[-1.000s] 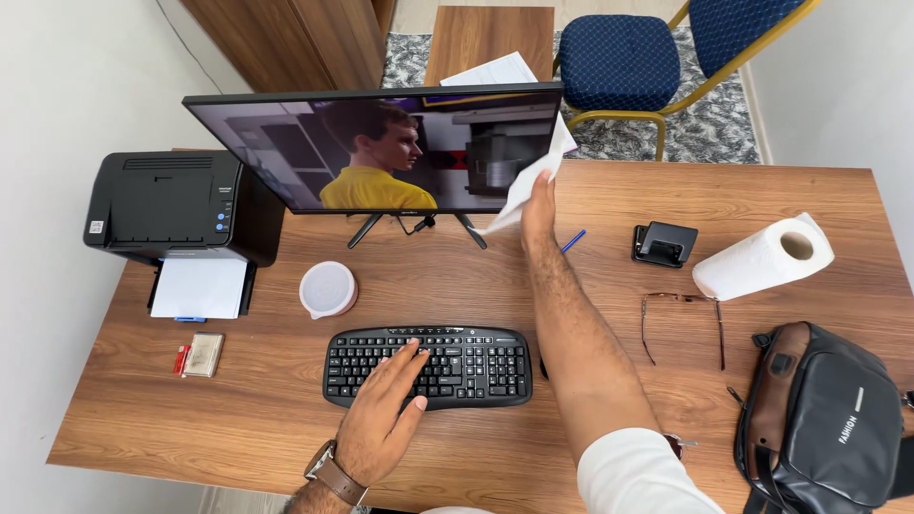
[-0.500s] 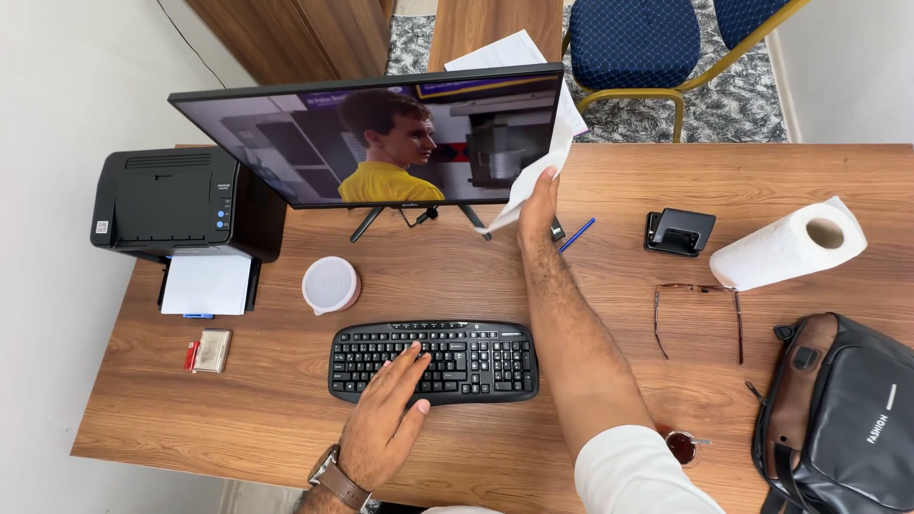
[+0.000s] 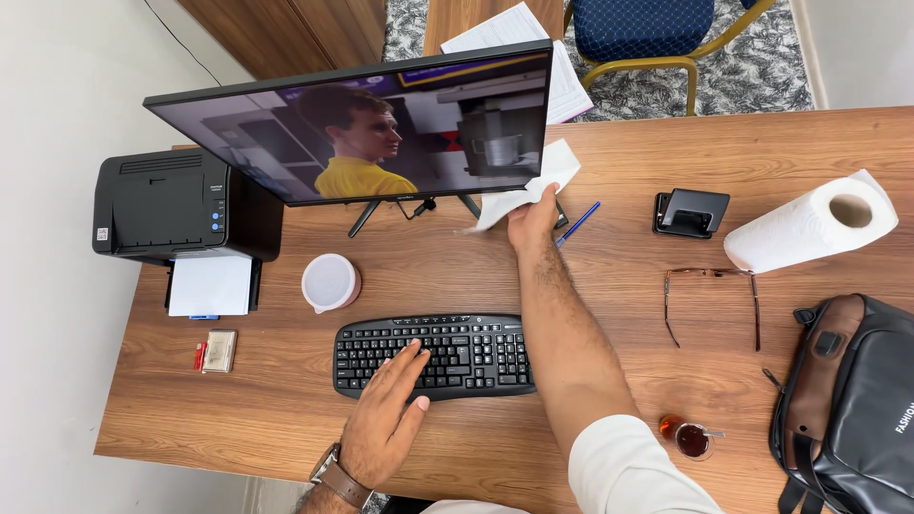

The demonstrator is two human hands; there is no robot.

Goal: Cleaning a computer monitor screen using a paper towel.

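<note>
White crumpled paper towel, seemingly thin, in right hand.

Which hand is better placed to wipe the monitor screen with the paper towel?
Right. The right hand already grips the paper towel at the monitor lower right corner; the left hand rests flat on the keyboard.

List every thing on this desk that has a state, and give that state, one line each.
monitor: switched on, showing video
paper towel sheet: crumpled, gripped by right hand at the screen's lower corner
keyboard: flat, left hand resting on its keys
printer: paper in its tray
paper towel roll: lying on its side
eyeglasses: unfolded
tea glass: partly full
bag: closed
</note>
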